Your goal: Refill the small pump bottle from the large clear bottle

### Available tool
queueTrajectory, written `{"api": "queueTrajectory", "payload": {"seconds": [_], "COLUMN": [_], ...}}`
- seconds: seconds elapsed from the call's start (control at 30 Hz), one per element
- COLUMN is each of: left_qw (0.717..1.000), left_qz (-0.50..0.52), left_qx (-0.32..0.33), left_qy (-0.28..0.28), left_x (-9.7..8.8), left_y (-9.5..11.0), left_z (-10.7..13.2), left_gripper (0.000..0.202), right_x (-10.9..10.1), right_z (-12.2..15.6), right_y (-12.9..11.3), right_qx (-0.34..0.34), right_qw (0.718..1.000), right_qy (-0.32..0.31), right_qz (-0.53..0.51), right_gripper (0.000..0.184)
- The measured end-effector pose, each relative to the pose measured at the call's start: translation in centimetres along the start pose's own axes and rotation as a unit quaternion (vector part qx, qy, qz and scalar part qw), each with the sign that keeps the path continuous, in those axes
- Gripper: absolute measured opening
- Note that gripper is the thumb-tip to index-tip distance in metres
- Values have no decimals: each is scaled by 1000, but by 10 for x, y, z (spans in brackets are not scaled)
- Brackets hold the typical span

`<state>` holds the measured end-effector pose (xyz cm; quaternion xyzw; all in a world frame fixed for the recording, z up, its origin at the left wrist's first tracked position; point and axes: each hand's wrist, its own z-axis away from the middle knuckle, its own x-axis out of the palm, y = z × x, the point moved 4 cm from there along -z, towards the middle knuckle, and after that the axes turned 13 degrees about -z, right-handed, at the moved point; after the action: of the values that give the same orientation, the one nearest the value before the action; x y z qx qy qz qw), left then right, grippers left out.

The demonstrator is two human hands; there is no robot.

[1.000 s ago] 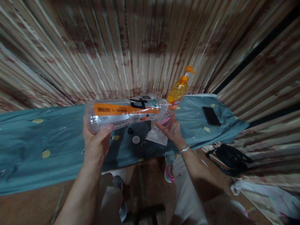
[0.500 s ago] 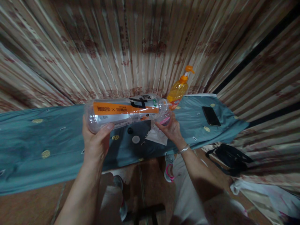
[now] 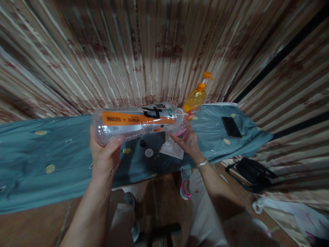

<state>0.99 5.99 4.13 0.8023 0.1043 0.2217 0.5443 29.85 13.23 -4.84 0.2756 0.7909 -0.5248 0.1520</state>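
My left hand (image 3: 105, 159) is wrapped around the base of a large clear plastic bottle (image 3: 136, 120) with an orange and silver label. This bottle lies almost level in the air, its mouth pointing right. At that mouth, my right hand (image 3: 190, 142) grips a small clear bottle (image 3: 178, 131) with a pink marking; fingers and the large bottle hide part of it. The two bottles meet neck to neck or nearly so; I cannot tell whether they touch. Below them, a white round lid (image 3: 148, 153), a small black cap (image 3: 142, 143) and a white tissue (image 3: 171, 147) rest on the cloth.
A yellow pump bottle (image 3: 194, 101) with an orange top stands just behind my right hand. Farther right lies a dark phone (image 3: 231, 127). The green patterned cloth (image 3: 69, 151) covers a narrow table against a curtain (image 3: 115, 51). A black bag (image 3: 253, 173) sits at lower right.
Almost nothing differs. The large bottle and my left hand have shifted very slightly; both hands keep their holds.
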Motion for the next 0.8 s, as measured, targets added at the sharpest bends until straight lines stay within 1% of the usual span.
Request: {"api": "queueTrajectory", "payload": {"seconds": [0.2, 0.33, 0.63, 0.8], "left_qw": [1000, 1000, 1000, 1000], "left_qz": [2, 11, -5, -9], "left_qx": [2, -2, 3, 11], "left_qy": [3, 9, 11, 5], "left_x": [0, 3, 1, 1], "left_y": [0, 1, 1, 0], "left_z": [0, 0, 0, -1], "left_gripper": [77, 78, 74, 78], "right_x": [0, 0, 0, 1], "right_z": [0, 0, 0, 1], "right_y": [1, 2, 2, 3], "right_qx": [-6, -1, -2, 4], "right_qw": [1000, 1000, 1000, 1000], "right_qy": [-4, 5, 8, 8], "right_qz": [-5, -6, -6, -1], "right_gripper": [93, 92, 92, 92]}}
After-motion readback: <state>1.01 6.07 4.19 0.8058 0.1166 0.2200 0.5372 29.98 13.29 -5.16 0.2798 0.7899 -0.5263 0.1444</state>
